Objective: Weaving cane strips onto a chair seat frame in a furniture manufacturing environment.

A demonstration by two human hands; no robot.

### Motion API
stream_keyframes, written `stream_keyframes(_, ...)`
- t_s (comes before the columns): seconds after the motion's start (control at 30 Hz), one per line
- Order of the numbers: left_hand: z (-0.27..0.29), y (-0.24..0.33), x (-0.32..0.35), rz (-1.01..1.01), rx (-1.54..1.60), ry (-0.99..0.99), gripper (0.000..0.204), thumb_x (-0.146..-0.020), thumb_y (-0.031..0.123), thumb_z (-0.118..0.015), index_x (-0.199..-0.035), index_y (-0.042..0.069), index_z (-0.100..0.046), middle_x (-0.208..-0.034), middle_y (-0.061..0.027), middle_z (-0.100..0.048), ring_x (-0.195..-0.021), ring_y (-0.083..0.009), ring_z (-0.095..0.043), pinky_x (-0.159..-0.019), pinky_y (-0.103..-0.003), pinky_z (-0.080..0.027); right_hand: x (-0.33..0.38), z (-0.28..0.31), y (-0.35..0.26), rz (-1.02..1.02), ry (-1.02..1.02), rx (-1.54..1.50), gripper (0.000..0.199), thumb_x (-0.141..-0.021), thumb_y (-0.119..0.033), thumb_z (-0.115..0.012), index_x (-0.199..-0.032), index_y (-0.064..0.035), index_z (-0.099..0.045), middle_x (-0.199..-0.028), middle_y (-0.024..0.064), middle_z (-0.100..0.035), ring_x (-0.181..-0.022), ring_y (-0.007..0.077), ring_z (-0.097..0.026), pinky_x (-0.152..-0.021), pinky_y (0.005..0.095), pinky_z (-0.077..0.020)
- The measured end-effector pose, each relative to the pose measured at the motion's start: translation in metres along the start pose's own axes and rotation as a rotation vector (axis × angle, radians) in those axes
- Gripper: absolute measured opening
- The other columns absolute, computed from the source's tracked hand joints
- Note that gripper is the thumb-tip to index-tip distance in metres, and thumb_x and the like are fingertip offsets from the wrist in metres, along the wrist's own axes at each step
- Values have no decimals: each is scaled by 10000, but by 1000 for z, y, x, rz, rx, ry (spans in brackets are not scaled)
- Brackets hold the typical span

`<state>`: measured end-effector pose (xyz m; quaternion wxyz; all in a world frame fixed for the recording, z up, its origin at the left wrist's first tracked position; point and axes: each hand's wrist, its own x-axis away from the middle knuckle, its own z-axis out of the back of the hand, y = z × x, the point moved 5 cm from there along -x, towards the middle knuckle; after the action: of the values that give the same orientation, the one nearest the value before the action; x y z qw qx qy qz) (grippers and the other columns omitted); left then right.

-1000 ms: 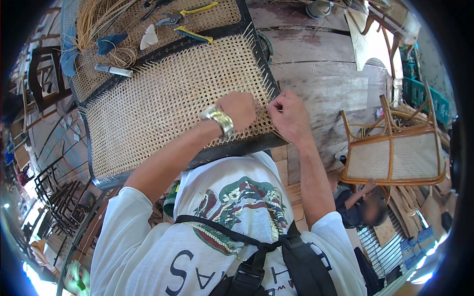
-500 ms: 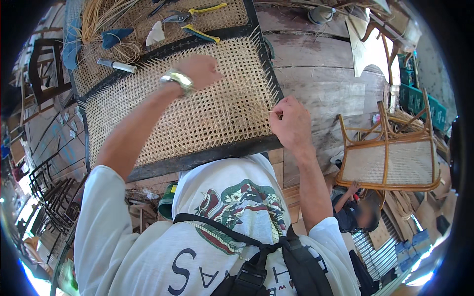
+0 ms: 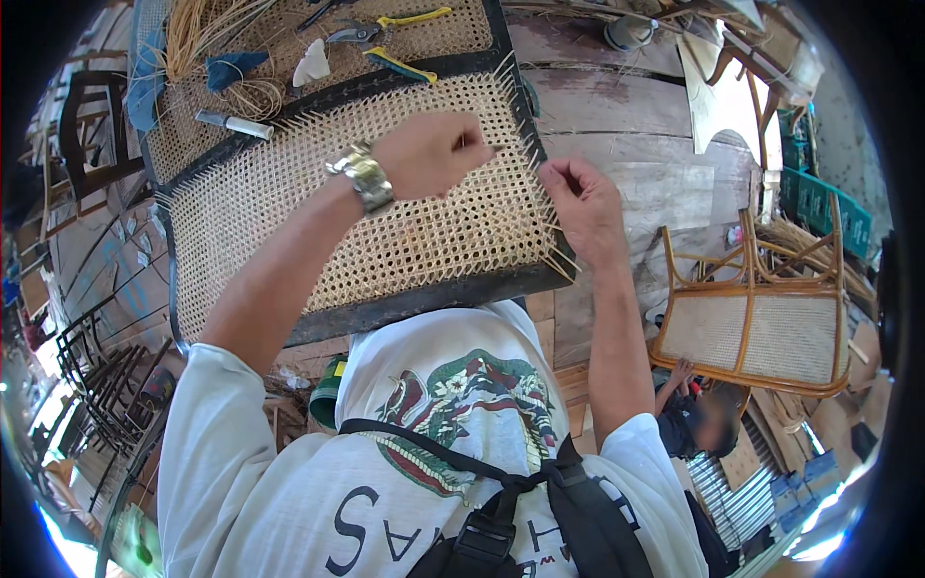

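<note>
Now | left hand (image 3: 429, 154) over cane panel (image 3: 424, 252), right hand (image 3: 592, 214) near edge | fingers curled, grip unclear | green crate (image 3: 807, 200), contents indistinct

Soft, fairly bright light covers my cane panel (image 3: 424, 231), and my metal watch (image 3: 364, 178) glints. Off right, a pale board (image 3: 723, 96) washes out to white. Floorboards (image 3: 617, 144) bend toward the rim (my view's corners go black); bluish-white glare burns at both lower edges.
</note>
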<state>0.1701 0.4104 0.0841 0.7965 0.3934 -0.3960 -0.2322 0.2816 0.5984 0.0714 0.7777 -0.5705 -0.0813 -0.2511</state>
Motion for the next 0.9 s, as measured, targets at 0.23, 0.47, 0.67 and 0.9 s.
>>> stream_keyframes(0.23,-70,-24,-15,17,-408,-238,236,-944,247,-510,-1012,72,-653,-807,-171,-695,-736,-320,-698,-679,-448,-543,10,14,21,90,-57,589,211,-845,-191,-713,-910,9,-694,-834,138,-663,-717,227,-632,-689,325,-488)
stream_keyframes(0.47,-80,5,-32,46,-727,-346,243,-842,205,-568,-933,36,-717,-832,-214,-706,-797,-388,-700,-719,-478,-554,13,12,12,57,-10,542,224,-831,-212,-723,-856,9,-700,-825,140,-665,-717,247,-643,-685,333,-502)
stream_keyframes(0.67,-91,25,-46,-51,-802,-329,200,-759,146,-636,-827,-19,-728,-806,-259,-695,-799,-391,-710,-697,-470,-569,13,9,8,88,18,605,179,-813,-209,-673,-792,-33,-698,-867,164,-666,-825,354,-650,-767,435,-511)
stream_keyframes(0.9,-97,4,-8,64,-590,-40,179,-833,140,-616,-882,19,-738,-842,-225,-717,-841,-356,-724,-713,-434,-586,5,4,20,7,-76,630,203,-824,-250,-685,-798,-50,-700,-875,154,-669,-865,349,-651,-786,438,-505)
